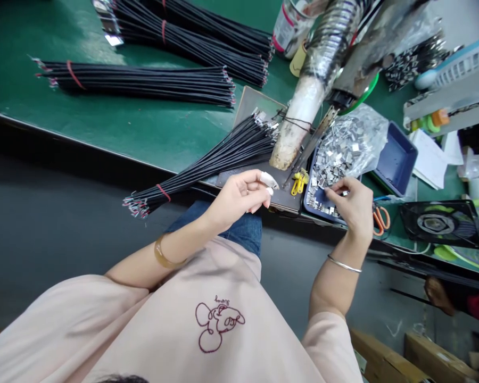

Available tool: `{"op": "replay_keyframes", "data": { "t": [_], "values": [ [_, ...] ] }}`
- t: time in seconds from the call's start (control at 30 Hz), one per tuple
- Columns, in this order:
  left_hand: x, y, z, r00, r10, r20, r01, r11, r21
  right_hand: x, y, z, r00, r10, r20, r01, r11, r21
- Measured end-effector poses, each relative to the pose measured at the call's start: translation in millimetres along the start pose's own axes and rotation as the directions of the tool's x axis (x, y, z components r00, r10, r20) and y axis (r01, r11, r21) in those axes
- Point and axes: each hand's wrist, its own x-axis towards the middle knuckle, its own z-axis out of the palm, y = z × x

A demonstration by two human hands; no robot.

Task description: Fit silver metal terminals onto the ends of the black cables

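Observation:
My left hand (241, 197) hovers over the near edge of the work board, fingers curled and thumb close to the index finger. White wraps cover its thumb tip and index fingertip; anything between them is too small to make out. My right hand (353, 205) reaches into a blue tray (323, 210) of small metal connector shells (335, 151), its fingertips pinched among the pieces. Whether a shell is between them is hidden. Left of my hands lies a bundle of black cables (211, 159) with a red band, its far ends on the board (253, 101).
A soldering iron (315, 141) and a white-tipped fume hose (297, 117) hang over the board near yellow clips (299, 182). More cable bundles (143, 82) lie at the back left. Orange-handled scissors (381, 221), a second blue tray (397, 157) and a fan (441, 223) are at right.

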Motion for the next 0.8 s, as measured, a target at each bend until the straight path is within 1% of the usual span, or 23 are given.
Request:
{"op": "replay_keyframes", "data": {
  "t": [0.03, 0.1, 0.17, 0.23, 0.3, 0.4, 0.47, 0.53, 0.6, 0.7, 0.73, 0.8],
  "values": [
    [-0.7, -0.5, 0.4, 1.000, -0.006, 0.007, 0.006, 1.000, 0.017, -3.0, -3.1, 1.8, 1.000, -0.017, -0.001, 0.017, 1.000, 0.006],
    [-1.6, -1.0, 1.2, 1.000, -0.023, 0.014, 0.022, 0.998, 0.059, -12.1, -10.8, 6.1, 0.996, -0.060, -0.070, 0.060, 0.998, 0.003],
    [-2.0, -0.8, 1.9, 0.999, -0.036, 0.026, 0.033, 0.992, 0.122, -24.4, -20.2, 9.8, 0.978, -0.087, -0.188, 0.096, 0.995, 0.037],
    [-2.1, -0.8, 2.8, 0.998, -0.031, 0.053, 0.020, 0.981, 0.193, -38.4, -30.8, 11.3, 0.946, -0.076, -0.314, 0.124, 0.983, 0.136],
    [-2.2, -2.0, 3.9, 0.998, 0.014, 0.068, -0.031, 0.966, 0.257, -52.9, -42.3, 11.5, 0.910, -0.041, -0.413, 0.153, 0.958, 0.242],
    [-2.6, -5.5, 5.8, 0.990, 0.127, 0.055, -0.138, 0.920, 0.367, -72.8, -60.3, 12.8, 0.869, 0.024, -0.494, 0.184, 0.912, 0.367],
    [-3.1, -7.8, 6.6, 0.981, 0.186, 0.062, -0.194, 0.867, 0.460, -83.7, -71.9, 16.8, 0.865, 0.047, -0.499, 0.212, 0.868, 0.450],
    [-3.4, -9.6, 6.6, 0.966, 0.243, 0.092, -0.253, 0.797, 0.548, -92.1, -82.2, 23.6, 0.884, 0.044, -0.466, 0.244, 0.805, 0.540],
    [-3.3, -10.7, 6.0, 0.934, 0.331, 0.135, -0.341, 0.708, 0.618, -97.7, -90.0, 32.3, 0.888, 0.022, -0.460, 0.283, 0.762, 0.583],
    [-2.9, -11.8, 4.9, 0.868, 0.456, 0.196, -0.459, 0.585, 0.668, -101.4, -96.1, 44.7, 0.864, -0.030, -0.503, 0.343, 0.767, 0.543],
    [-2.8, -12.2, 4.6, 0.856, 0.476, 0.203, -0.474, 0.564, 0.676, -101.7, -97.0, 48.0, 0.868, -0.043, -0.495, 0.346, 0.767, 0.541],
    [-2.8, -13.2, 4.1, 0.852, 0.485, 0.196, -0.473, 0.552, 0.687, -101.6, -98.0, 52.7, 0.901, -0.049, -0.432, 0.323, 0.741, 0.589]
  ]
}}
